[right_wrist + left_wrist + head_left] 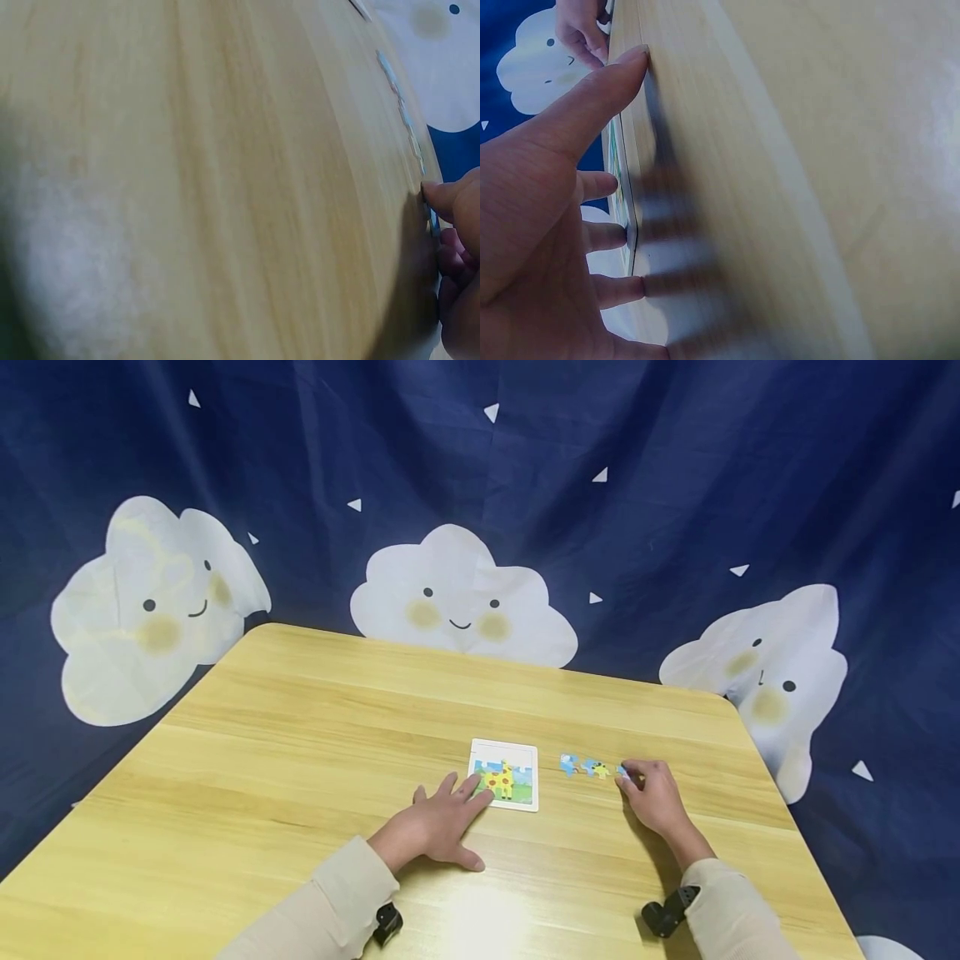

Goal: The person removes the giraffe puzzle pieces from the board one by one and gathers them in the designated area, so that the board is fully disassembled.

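Note:
A small square jigsaw puzzle [527, 797] in a white frame lies on the table, showing a yellow giraffe on green and blue, with a bare white strip along its top. My left hand [444, 822] is spread out, its fingertips touching the puzzle's lower left side. In the left wrist view the same hand [532, 217] has straight fingers and an outstretched thumb. Right of the frame lie loose blue and yellow puzzle pieces [597, 768]. At the right end of that row, my right hand [654, 797] pinches a blue puzzle piece [433, 221], partly hidden by thumb and fingers.
The light wooden table [300, 760] has rounded far corners. Behind it hangs a dark blue curtain [637, 543] with smiling clouds. Each wrist carries a black camera [667, 912].

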{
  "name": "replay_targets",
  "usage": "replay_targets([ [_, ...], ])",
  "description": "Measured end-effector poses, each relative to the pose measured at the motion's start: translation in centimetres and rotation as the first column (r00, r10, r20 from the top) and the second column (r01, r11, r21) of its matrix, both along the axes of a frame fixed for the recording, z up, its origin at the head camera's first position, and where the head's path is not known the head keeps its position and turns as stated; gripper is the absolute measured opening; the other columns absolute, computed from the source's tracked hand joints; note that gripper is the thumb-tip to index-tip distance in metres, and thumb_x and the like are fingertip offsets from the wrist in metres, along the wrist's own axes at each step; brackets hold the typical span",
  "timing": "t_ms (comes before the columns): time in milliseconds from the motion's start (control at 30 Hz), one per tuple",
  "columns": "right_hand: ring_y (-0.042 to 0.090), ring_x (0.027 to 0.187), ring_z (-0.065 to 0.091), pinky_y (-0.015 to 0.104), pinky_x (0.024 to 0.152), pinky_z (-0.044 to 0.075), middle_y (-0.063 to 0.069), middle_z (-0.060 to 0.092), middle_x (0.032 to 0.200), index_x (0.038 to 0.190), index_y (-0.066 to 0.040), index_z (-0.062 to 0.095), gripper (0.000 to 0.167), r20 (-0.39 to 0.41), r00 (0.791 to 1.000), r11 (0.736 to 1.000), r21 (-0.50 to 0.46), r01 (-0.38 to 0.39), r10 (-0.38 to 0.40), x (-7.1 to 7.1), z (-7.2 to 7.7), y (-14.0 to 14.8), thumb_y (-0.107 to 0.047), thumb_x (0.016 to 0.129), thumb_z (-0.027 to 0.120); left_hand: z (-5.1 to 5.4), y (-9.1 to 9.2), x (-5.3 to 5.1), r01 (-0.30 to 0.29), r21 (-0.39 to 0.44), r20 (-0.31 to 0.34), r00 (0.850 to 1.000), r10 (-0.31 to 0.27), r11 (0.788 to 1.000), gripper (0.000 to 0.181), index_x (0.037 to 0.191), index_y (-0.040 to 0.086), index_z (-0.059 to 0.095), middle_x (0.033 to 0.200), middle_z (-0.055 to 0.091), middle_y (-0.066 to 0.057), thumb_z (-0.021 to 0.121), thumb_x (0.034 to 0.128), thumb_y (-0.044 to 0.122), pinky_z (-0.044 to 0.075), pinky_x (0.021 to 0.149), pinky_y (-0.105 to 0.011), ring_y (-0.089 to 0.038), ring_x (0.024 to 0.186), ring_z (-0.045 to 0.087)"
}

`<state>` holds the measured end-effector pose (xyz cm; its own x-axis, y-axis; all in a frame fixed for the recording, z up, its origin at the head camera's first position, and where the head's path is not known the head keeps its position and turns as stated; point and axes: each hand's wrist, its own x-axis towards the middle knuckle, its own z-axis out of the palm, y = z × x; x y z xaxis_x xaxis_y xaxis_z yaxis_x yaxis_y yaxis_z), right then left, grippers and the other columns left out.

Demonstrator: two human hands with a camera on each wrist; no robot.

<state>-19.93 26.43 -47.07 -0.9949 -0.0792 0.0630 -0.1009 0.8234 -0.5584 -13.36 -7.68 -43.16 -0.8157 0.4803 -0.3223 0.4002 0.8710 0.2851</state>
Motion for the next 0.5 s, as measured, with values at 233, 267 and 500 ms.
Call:
replay_targets([
  [233, 0.034, 0.107, 0.044, 0.050, 0.087, 0.037, 0.023, 0.054, 0.111, 0.121, 0.008, 0.058, 0.035, 0.002, 1.000, 1.000, -0.015, 0.008, -0.008, 0.0, 0.0, -0.1, -0.012, 0.092, 0.058, 0.1, 0.0, 0.1, -0.001, -0.005, 0.007, 1.000, 0.001, 1.000, 0.096, 0.148, 0.023, 0.030, 0.157, 0.021, -0.007, 0.071, 0.0705, 0.061, 0.028, 0.095, -0.072, -0.040, 0.141, 0.021],
  [267, 0.035, 0.107, 0.044, 0.051, 0.087, 0.038, 0.024, 0.053, 0.112, 0.121, 0.008, 0.057, 0.035, 0.001, 1.000, 1.000, -0.022, 0.008, -0.008, 0.1, 0.1, -0.1, -0.012, 0.093, 0.058, 0.1, 0.1, 0.1, -0.002, -0.005, 0.008, 1.000, 0.002, 1.000, 0.096, 0.148, 0.023, 0.030, 0.157, 0.021, -0.007, 0.071, 0.0705, 0.061, 0.028, 0.095, -0.071, -0.040, 0.141, 0.021],
  [500, 0.032, 0.101, 0.047, 0.046, 0.081, 0.039, 0.025, 0.044, 0.120, 0.127, 0.004, 0.054, 0.039, 0.010, 1.000, 0.998, -0.065, 0.006, -0.006, 0.0, 0.9, -1.6, -0.016, 0.094, 0.056, 0.1, 0.1, 0.1, -0.004, -0.010, 0.004, 1.000, 0.004, 1.000, 0.095, 0.148, 0.023, 0.030, 0.157, 0.021, -0.008, 0.071, 0.0703, 0.061, 0.028, 0.095, -0.071, -0.040, 0.140, 0.021],
])
